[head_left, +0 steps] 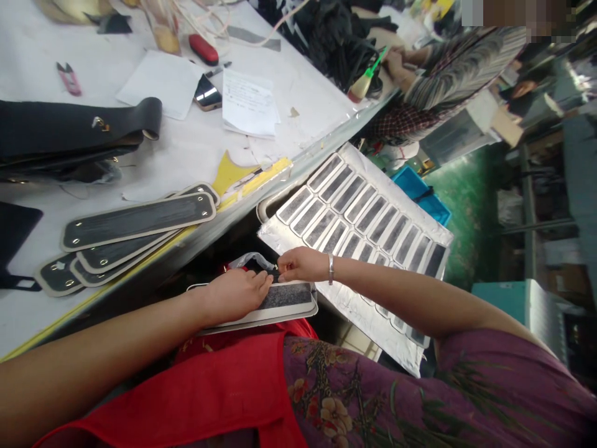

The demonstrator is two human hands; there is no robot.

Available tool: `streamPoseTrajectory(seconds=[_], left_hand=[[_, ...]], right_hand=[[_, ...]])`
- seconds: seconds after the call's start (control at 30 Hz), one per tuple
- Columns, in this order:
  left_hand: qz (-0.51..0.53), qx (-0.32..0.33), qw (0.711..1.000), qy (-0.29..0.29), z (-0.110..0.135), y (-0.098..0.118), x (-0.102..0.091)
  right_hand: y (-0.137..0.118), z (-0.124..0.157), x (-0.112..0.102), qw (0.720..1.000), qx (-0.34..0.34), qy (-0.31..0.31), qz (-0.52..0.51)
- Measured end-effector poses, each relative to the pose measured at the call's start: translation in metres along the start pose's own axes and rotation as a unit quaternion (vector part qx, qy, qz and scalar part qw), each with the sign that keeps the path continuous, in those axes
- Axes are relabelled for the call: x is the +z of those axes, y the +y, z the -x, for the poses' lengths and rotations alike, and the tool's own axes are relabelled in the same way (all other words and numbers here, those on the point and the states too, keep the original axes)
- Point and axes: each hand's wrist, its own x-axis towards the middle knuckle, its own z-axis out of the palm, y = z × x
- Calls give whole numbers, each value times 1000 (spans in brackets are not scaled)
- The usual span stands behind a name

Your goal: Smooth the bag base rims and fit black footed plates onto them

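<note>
A long white-edged panel (286,297) with a rough dark grey face lies over my lap, below the table edge. My left hand (239,294) rests over its left part, fingers together and bent down onto the panel and its far edge. My right hand (301,264), with a silver bracelet at the wrist, is closed at the panel's far edge, close to the left fingertips. A small dark piece shows between the two hands; what the right fingers pinch is hidden. Behind the hands is a bit of clear plastic (252,260).
A white board (352,152) with rows of dark-faced panels stands at my right. Rounded dark panels with metal rings (140,221) lie stacked on the white table. Farther off are black leather pieces (69,134), a phone (208,93), papers (249,102), a glue bottle (361,87) and another person's hands (398,67).
</note>
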Motion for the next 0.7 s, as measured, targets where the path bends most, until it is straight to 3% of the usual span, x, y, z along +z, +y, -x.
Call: streamPoseTrajectory(seconds=[0.13, 0.4, 0.7], left_hand=[[-40, 56, 997, -39, 9, -11, -5], [50, 105, 993, -36, 37, -46, 0], [158, 70, 985, -2, 74, -62, -6]], right_hand=[[-8, -10, -3, 999, 7, -40, 13], [-26, -39, -4, 993, -29, -111, 0], [-44, -71, 2, 985, -77, -152, 0]])
